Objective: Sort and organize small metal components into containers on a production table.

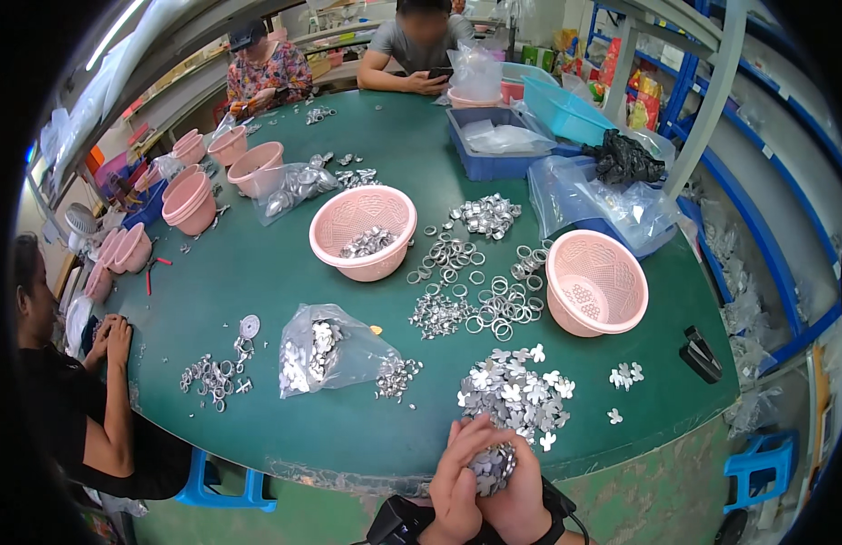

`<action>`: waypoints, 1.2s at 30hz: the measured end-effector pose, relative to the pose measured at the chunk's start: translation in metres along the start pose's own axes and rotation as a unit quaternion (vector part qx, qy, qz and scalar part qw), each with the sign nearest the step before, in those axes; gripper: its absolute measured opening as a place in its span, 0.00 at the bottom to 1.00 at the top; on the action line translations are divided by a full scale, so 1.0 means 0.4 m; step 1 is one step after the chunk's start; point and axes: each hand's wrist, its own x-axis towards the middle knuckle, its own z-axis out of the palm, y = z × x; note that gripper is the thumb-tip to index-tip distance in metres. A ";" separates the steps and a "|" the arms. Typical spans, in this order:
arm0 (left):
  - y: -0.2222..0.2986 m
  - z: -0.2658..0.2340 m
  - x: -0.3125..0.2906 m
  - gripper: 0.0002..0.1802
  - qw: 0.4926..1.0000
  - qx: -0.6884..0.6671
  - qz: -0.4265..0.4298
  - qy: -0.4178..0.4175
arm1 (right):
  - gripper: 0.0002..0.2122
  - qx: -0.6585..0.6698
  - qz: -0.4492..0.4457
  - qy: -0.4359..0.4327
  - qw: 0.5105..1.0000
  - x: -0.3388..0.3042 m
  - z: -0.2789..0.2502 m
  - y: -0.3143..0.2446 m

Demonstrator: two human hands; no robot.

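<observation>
At the table's near edge my left hand [457, 486] and my right hand [523, 501] are cupped together. Between them they hold a clump of small silver flower-shaped metal pieces [492, 469]. Just beyond my fingers lies a loose pile of the same flower-shaped pieces [516, 391], some bright and some dull grey. A few more pieces [626, 374] lie apart to the right of the pile. My palms and some fingertips are hidden by the clump and by each other.
A pink basket [597, 283] stands beyond the pile, another [364, 232] holds small metal parts. Metal rings [505, 307] lie between them. A plastic bag [326, 351] of flower pieces sits left, a black stapler [701, 354] right. Other people sit at the left and far sides.
</observation>
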 end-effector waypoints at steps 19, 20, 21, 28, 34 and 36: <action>0.081 -0.223 0.180 0.16 0.880 0.406 -0.002 0.247 | 0.11 -0.096 0.104 0.060 0.988 0.142 0.182 0.088; 0.068 -0.224 0.189 0.19 0.858 0.449 0.045 0.246 | 0.11 -0.149 0.107 0.060 0.981 0.180 0.188 0.113; 0.062 -0.230 0.200 0.18 0.832 0.501 0.010 0.237 | 0.11 -0.200 0.108 0.061 0.972 0.221 0.188 0.138; 0.059 -0.269 0.207 0.16 0.865 0.462 0.020 0.193 | 0.06 -0.420 0.071 0.029 0.904 0.377 0.184 0.207; 0.064 -0.276 0.202 0.16 0.897 0.401 0.014 0.183 | 0.11 -0.552 0.056 0.053 0.830 0.356 0.242 0.253; 0.067 -0.272 0.193 0.15 0.904 0.391 0.002 0.175 | 0.13 -0.580 0.062 0.080 0.808 0.340 0.243 0.232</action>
